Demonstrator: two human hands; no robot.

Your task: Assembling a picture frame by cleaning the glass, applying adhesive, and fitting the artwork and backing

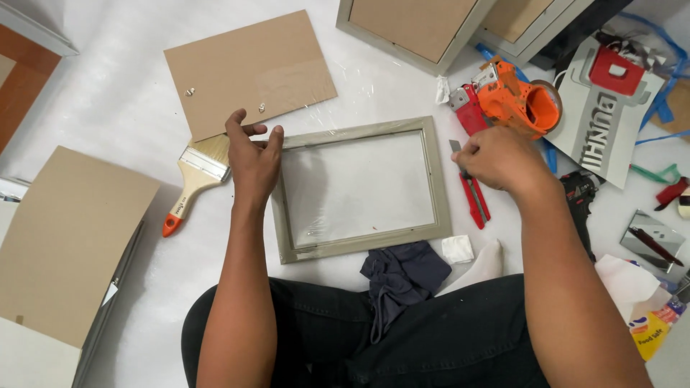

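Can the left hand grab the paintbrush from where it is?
Probably yes. The left hand rests on the corner of the grey frame, and the paintbrush lies right beside it on the white floor, with nothing between them.

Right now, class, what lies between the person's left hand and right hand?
In the head view, the grey picture frame lies between them, glass facing up. The left hand rests on its left corner; the right hand hovers just beyond its right edge.
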